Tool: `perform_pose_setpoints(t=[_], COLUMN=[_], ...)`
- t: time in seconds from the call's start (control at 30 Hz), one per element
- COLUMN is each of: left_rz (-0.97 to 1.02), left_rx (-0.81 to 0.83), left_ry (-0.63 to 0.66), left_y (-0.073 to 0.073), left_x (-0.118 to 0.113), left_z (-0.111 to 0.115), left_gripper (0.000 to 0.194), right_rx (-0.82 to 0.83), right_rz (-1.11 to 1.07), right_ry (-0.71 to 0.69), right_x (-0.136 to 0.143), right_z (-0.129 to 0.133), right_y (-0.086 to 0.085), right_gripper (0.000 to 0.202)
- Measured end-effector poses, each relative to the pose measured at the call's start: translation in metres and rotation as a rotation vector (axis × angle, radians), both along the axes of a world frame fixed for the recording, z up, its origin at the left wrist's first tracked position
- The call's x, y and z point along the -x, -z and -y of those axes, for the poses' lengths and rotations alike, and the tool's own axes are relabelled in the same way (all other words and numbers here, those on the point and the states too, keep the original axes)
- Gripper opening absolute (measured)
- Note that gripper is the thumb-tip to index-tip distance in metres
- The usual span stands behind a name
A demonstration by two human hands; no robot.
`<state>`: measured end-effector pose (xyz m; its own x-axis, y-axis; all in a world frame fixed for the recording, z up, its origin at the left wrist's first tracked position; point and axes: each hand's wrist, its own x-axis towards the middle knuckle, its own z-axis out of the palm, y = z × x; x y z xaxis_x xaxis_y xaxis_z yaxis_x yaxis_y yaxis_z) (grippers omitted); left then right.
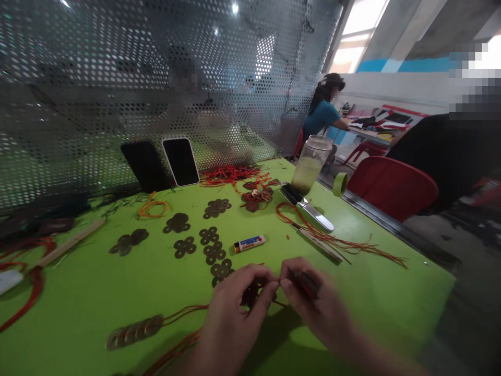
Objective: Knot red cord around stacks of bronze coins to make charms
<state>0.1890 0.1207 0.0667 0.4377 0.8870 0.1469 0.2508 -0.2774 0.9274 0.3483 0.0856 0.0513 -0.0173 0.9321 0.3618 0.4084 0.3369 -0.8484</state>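
Note:
My left hand (240, 308) is closed in a pinch on a thin red cord (278, 282), just in front of the coin-like discs. Thumb and forefinger of my right hand (319, 305) pinch the same cord, fingertips nearly touching the left ones. A dark object (309, 284) lies in the right palm; its kind is unclear. Dark discs show partly behind the left fingers. To the left, a row of overlapping coins (135, 332) trails orange-red cords (186, 312). Beyond the hands lie clusters of holed coins (214, 252) and a small printed tube (249, 244) with an orange end.
The green table (391, 297) holds two phones leaning on a perforated metal panel (235, 62), red cords (229, 175), a brush (309, 206), a pen-like stick (319, 243) and a jar of liquid (311, 164). Red chairs (395, 185) and two people are at the right.

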Motion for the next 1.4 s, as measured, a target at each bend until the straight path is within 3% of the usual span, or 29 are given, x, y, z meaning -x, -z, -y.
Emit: perform_pose_setpoints(t=[0.47,0.7,0.97,1.17,1.4], left_rz=[-0.093,-0.099,-0.071,-0.01,0.04], left_rx=[-0.122,-0.109,-0.062,0.002,0.063], left_ry=[0.006,0.026,0.004,0.018,0.063], left_y=[0.001,0.0,-0.003,-0.007,-0.008], left_x=[0.002,0.002,0.002,0.003,0.004], left_z=[0.001,0.001,0.002,0.004,0.006], left_gripper=[0.014,0.013,0.013,0.013,0.009], right_rx=[0.017,0.038,-0.102,-0.175,-0.159], right_rz=[0.045,0.025,-0.218,-0.249,-0.122], right_ry=[-0.039,-0.051,0.162,0.335,0.283], right_x=[0.001,0.001,-0.008,-0.023,-0.026], right_z=[0.001,0.001,-0.013,-0.033,-0.039], right_y=[-0.004,-0.006,0.001,0.01,0.009], right_gripper=[0.016,0.015,0.012,0.013,0.014])
